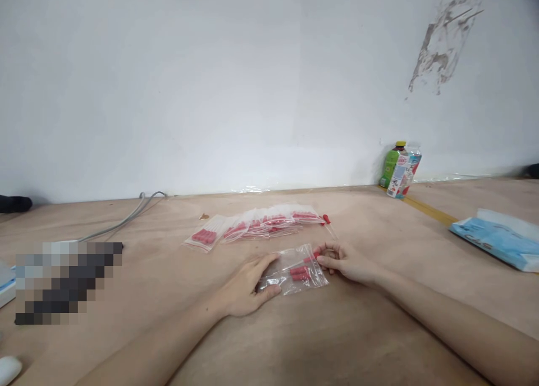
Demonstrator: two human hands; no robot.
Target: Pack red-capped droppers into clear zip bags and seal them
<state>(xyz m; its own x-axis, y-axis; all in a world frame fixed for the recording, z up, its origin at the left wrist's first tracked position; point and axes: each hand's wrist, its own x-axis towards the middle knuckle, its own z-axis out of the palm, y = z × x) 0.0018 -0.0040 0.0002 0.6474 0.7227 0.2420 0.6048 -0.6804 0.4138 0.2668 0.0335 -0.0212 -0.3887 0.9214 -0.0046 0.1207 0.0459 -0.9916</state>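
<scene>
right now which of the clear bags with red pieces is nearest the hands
The clear bag between the left hand and the right hand; the other bags lie in a row behind it, touched by neither hand.

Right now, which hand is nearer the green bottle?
Right. The right hand is in front and left of the green bottle; the left hand is farther left, across the clear bag.

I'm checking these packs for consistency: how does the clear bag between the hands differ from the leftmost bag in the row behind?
The clear bag has the left hand on it; the leftmost bag has no hand on it.
The clear bag's red ends face right; the leftmost bag's lie toward its near end.
Both are see-through and hold red-ended pieces.
</scene>
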